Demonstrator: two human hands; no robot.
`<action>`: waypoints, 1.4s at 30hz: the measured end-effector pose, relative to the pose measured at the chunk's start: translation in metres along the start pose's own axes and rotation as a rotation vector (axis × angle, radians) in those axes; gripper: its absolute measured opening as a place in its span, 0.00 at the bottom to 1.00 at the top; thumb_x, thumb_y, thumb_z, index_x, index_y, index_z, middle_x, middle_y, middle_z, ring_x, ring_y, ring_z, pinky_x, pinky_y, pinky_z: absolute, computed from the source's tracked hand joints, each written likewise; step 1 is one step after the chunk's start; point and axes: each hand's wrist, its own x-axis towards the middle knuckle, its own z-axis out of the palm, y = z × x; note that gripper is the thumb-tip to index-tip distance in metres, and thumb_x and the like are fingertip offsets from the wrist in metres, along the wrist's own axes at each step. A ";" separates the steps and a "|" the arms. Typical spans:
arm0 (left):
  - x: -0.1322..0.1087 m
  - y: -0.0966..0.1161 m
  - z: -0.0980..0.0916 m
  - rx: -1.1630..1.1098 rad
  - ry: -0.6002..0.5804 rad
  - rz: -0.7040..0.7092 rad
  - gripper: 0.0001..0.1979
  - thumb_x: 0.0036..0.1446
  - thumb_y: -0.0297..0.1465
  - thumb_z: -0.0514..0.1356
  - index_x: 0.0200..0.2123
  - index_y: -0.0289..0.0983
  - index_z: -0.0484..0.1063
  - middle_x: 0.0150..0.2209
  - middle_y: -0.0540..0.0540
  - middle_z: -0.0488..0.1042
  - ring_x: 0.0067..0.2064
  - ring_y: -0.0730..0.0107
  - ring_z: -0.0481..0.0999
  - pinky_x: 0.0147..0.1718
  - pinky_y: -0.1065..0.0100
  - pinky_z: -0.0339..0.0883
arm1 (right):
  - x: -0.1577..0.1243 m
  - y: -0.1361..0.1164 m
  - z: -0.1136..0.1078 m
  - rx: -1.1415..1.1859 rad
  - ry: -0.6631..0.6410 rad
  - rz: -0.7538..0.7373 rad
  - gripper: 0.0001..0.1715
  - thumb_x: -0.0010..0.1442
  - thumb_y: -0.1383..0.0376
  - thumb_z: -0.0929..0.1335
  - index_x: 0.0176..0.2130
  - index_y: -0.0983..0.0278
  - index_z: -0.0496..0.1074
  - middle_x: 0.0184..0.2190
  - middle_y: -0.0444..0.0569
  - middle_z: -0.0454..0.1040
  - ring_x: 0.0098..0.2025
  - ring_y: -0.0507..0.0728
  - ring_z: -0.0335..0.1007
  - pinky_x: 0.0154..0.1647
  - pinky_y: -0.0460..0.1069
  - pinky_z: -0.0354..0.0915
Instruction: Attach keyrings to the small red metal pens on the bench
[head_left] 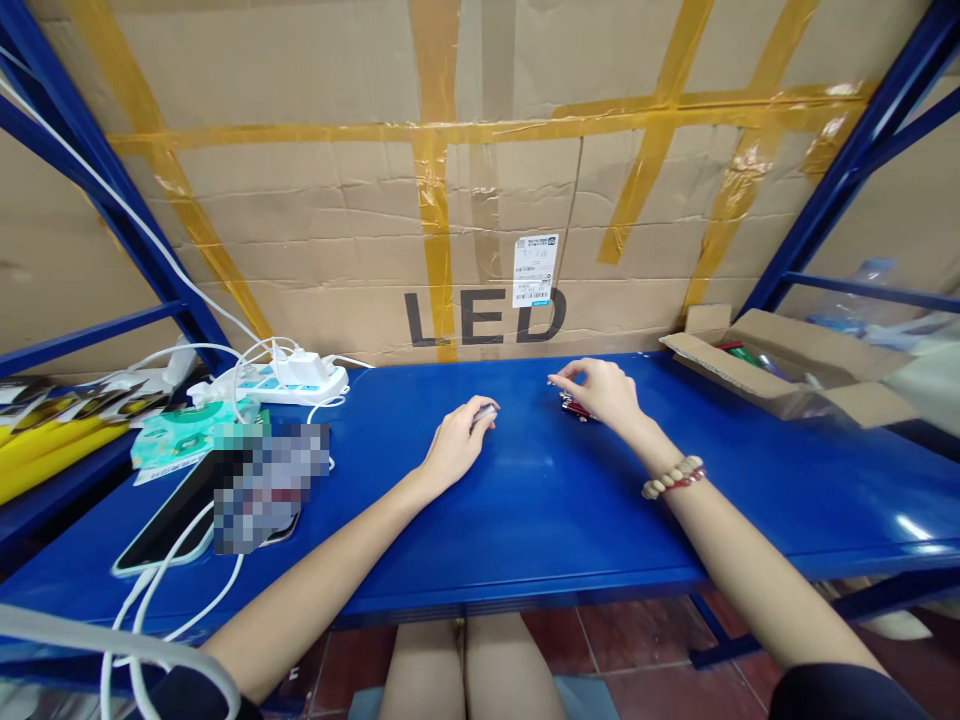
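Observation:
My left hand [454, 445] rests near the middle of the blue tabletop. Its fingers are closed around a small pale, greyish object [484, 412], mostly covered by the fingers, so its kind is unclear. To the right, my right hand [609, 388] is bent down with thumb and forefinger pinched together. A tiny shiny bit shows at those fingertips, too small to name. Just beneath that hand lies a small dark red item with metal parts [577, 408], partly hidden by the fingers. A beaded bracelet [675, 478] circles my right wrist.
On the left are a white power strip [300, 375] with cables, a green packet [187, 432] and a phone [176, 515] beside a blurred-out item. An open cardboard box [787, 370] stands at the right. A large taped carton [360, 230] closes off the back between blue posts.

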 end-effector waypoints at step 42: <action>-0.010 0.017 0.001 0.037 -0.041 -0.015 0.13 0.62 0.36 0.48 0.44 0.41 0.68 0.29 0.51 0.74 0.36 0.69 0.72 0.41 0.68 0.63 | 0.020 0.071 0.013 -0.171 -0.212 0.201 0.12 0.49 0.59 0.70 0.32 0.64 0.79 0.33 0.55 0.79 0.36 0.61 0.74 0.28 0.49 0.63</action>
